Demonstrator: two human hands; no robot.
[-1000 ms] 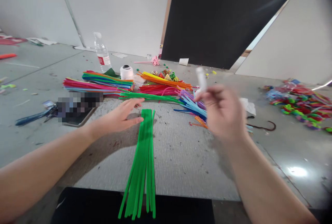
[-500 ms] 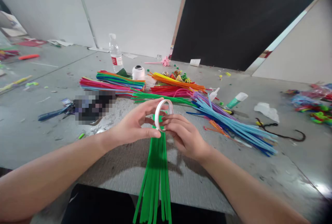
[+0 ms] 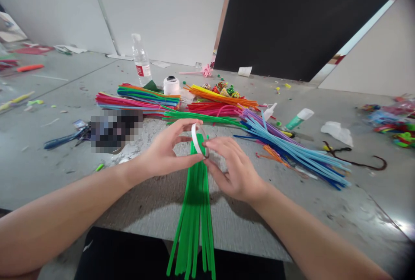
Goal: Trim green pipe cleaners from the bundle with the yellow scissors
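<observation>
A thin white ring (image 3: 196,139) is upright between my hands, above the far end of a bundle of green pipe cleaners (image 3: 193,211). My left hand (image 3: 170,148) grips the ring's left side, with fingers at its top and thumb at its bottom. The fingertips of my right hand (image 3: 234,165) touch the ring's right side, fingers bent and thumb low near the rim. The green bundle lies lengthwise on the grey table (image 3: 139,208) and hangs over its front edge.
Behind my hands lie pipe cleaners in many colours, with light blue ones (image 3: 298,148) at the right. A plastic bottle (image 3: 141,62), a white spool (image 3: 171,85) and a glue stick (image 3: 300,119) stand or lie around them. Blue-handled pliers (image 3: 65,139) are at the left.
The ring has shifted slightly left and turned in my fingers. My left thumb is now against its bottom, and my right thumb shows apart from the right fingers.
</observation>
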